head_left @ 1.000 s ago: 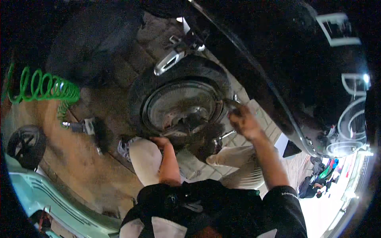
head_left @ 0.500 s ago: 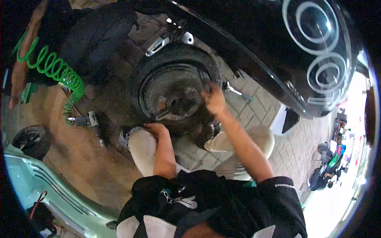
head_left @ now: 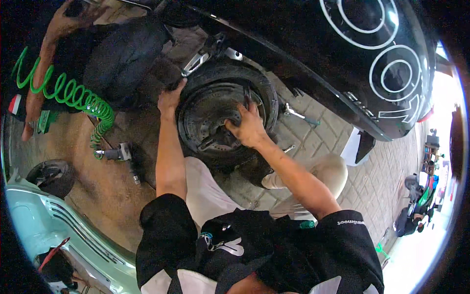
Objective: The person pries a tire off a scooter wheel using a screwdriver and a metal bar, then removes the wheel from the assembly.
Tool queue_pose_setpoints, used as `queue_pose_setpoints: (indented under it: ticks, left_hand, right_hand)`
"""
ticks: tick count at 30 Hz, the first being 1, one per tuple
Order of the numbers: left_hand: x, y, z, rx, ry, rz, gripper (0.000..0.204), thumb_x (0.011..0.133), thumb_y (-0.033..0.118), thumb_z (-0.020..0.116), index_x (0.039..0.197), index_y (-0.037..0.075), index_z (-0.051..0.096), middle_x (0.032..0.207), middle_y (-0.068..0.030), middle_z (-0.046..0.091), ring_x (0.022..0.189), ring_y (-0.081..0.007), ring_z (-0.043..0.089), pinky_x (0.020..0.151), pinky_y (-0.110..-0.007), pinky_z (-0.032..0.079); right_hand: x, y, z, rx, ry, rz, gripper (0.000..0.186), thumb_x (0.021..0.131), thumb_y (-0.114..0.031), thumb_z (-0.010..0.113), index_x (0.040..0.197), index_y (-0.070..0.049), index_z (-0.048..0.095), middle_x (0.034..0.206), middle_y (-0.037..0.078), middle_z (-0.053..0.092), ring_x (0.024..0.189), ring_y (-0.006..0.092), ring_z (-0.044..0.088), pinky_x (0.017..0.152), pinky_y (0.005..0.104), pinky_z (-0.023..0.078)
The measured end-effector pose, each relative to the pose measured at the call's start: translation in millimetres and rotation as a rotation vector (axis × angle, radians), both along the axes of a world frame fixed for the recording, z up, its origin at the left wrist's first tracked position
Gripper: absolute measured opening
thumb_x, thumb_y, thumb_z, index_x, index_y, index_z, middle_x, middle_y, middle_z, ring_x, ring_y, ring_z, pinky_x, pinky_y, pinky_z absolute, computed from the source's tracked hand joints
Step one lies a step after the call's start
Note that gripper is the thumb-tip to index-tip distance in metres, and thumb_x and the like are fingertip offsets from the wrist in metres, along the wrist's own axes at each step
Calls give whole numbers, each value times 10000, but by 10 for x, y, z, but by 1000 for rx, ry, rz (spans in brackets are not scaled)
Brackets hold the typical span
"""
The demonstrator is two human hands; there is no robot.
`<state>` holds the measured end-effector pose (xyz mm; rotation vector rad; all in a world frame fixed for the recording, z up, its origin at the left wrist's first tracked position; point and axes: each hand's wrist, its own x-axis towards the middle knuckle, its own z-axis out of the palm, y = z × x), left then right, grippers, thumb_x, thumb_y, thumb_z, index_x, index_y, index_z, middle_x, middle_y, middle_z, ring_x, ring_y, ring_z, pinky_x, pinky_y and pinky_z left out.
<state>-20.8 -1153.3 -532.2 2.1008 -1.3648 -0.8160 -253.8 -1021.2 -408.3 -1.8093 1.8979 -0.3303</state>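
Note:
A black scooter wheel with a dark metal disc at its middle stands between my knees, beside a black glossy vehicle body. My left hand grips the tyre's upper left edge, its fingertips partly hidden against the rubber. Over the disc side lies my right hand. Its thumb points toward the hub and its fingers hook in among the wheel's parts near the rim. A silver metal part sits just above the tyre.
Right of the wheel, a ratchet wrench lies on the paving. An impact wrench on a green coiled air hose rests at left. Another person's arm is at upper left. A mint-green scooter body fills the lower left.
My left hand has gone from near my left knee up to the tyre's left edge. My right hand has shifted left and down, from the rim toward the hub.

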Motion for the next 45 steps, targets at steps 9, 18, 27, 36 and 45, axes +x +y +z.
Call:
queue_pose_setpoints:
  ticks: [9, 18, 27, 36, 45]
  left_hand:
    - [-225, 157, 36, -29, -55, 11, 1022, 541, 772, 515, 1195, -10, 454, 1166, -242, 483, 1086, -392, 457, 911, -424, 367]
    - [11, 341, 69, -324, 504, 53, 580, 744, 416, 632, 1132, 6, 500, 1077, -139, 567, 970, -268, 538, 860, -360, 396]
    - [-441, 1400, -194, -413, 1264, 322, 433, 845, 255, 534, 1155, -39, 462, 1150, -125, 504, 1046, -202, 474, 864, -296, 382]
    - [-905, 1413, 806, -669, 268, 239, 247, 822, 189, 570, 964, -8, 521, 893, -97, 560, 837, -200, 515, 780, -299, 396]
    - [-761, 1340, 448, -673, 156, 280, 150, 744, 45, 525, 883, -4, 556, 876, -136, 561, 819, -282, 544, 735, -364, 419]
  right_hand:
    - [346, 411, -431, -121, 115, 106, 587, 692, -363, 625, 1217, -177, 440, 1348, 219, 192, 1258, 454, 96, 965, 588, 164]
    - [899, 68, -383, -344, -129, -143, 522, 805, -373, 463, 1270, -162, 353, 1345, 237, 193, 1237, 455, 164, 925, 636, 145]
    - [1014, -60, -256, -364, -291, -222, 560, 861, -439, 293, 1325, -128, 250, 1350, 219, 219, 1251, 419, 176, 939, 629, 95]
    - [239, -109, -920, -568, -745, -550, 444, 856, -311, 450, 1182, -17, 381, 1171, 254, 404, 1075, 399, 392, 917, 453, 294]
    - [-180, -139, -1258, -137, -223, -357, 415, 824, -409, 487, 900, -6, 551, 769, 236, 582, 764, 408, 549, 680, 439, 417]
